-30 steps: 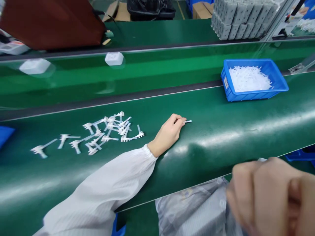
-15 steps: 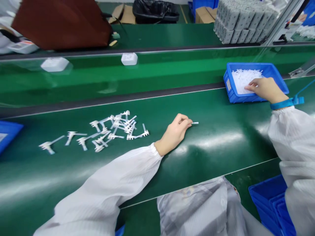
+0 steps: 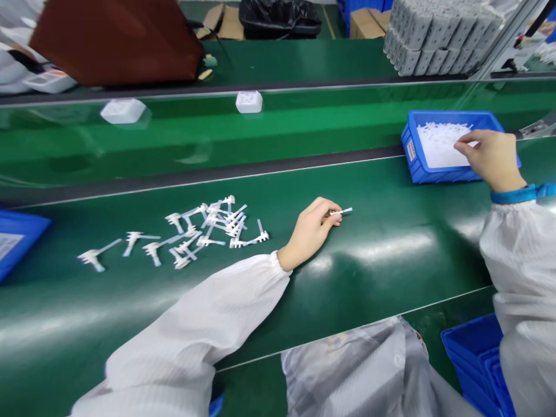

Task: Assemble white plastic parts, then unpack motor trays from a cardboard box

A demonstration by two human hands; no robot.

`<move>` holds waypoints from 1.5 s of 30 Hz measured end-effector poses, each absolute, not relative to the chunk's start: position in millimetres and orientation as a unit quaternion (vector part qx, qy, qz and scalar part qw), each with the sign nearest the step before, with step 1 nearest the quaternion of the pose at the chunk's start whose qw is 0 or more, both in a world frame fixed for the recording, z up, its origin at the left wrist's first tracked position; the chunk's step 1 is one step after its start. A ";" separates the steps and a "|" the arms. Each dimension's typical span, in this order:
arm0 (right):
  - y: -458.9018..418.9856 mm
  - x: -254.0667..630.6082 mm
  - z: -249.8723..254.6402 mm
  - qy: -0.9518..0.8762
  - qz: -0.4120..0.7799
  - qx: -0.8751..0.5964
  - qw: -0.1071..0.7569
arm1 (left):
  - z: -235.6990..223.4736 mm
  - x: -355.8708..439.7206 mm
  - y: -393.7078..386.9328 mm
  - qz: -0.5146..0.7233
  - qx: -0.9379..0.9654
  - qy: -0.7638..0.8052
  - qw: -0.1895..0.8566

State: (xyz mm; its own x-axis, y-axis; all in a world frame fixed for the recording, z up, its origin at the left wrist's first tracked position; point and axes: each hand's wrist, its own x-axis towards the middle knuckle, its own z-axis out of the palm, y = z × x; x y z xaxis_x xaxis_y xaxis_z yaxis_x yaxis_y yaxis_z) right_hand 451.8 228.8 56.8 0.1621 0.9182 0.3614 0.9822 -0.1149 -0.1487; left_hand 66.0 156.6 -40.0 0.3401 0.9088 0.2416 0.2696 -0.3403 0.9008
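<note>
My left hand (image 3: 310,229) is over the green work surface, its thumb and fingers pinching a small white plastic strip (image 3: 346,211) that sticks out to the right. Above the front right part of a blue bin (image 3: 438,175) is my right hand (image 3: 490,156), thumb and fingertips pressed together. Whatever lies between those fingertips is too small to make out. Small white plastic pieces (image 3: 445,130) fill the bin's left side. Left of my left hand, several white plastic parts with pale bluish strips (image 3: 212,220) lie in a loose cluster.
Two white boxy pieces, one nearer the middle (image 3: 249,102), lie on the moving green belt (image 3: 186,133) behind. Grey blocks (image 3: 438,37) are stacked on the far shelf beside a metal post. A blue bin (image 3: 21,240) stands at the left edge, and stacked blue bins (image 3: 478,359) sit low right.
My right hand has risen out of the white pieces and shifted right. The strip in my left hand now points slightly upward and shows more. White pieces on the belt moved right.
</note>
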 end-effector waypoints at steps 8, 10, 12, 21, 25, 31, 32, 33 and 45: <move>161.4 354.8 34.9 -0.843 0.010 -0.466 0.270 | -35.4 94.9 161.8 0.480 0.472 0.429 0.602; 160.9 336.5 13.4 -0.869 0.038 -0.440 0.221 | -35.4 100.2 161.7 0.500 0.461 0.424 0.598; 165.3 327.6 -6.7 -0.886 0.053 -0.422 0.184 | -35.3 102.7 161.2 0.505 0.457 0.418 0.601; 175.5 316.8 -25.1 -0.878 0.136 -0.406 0.214 | -36.5 102.5 164.5 0.525 0.421 0.400 0.623; 168.1 304.9 -18.8 -0.843 0.222 -0.411 0.268 | -37.4 105.4 160.3 0.512 0.367 0.383 0.676; 154.8 295.0 -10.7 -0.808 0.329 -0.390 0.294 | -33.3 108.2 151.7 0.476 0.323 0.338 0.745; 153.7 295.2 -9.6 -0.806 0.327 -0.391 0.302 | -33.0 108.3 151.5 0.473 0.326 0.341 0.744; 152.9 295.8 -8.5 -0.805 0.319 -0.393 0.309 | -32.9 108.3 151.5 0.471 0.332 0.343 0.742; 151.3 301.6 -3.6 -0.820 0.264 -0.374 0.343 | -33.5 109.3 150.9 0.468 0.361 0.365 0.719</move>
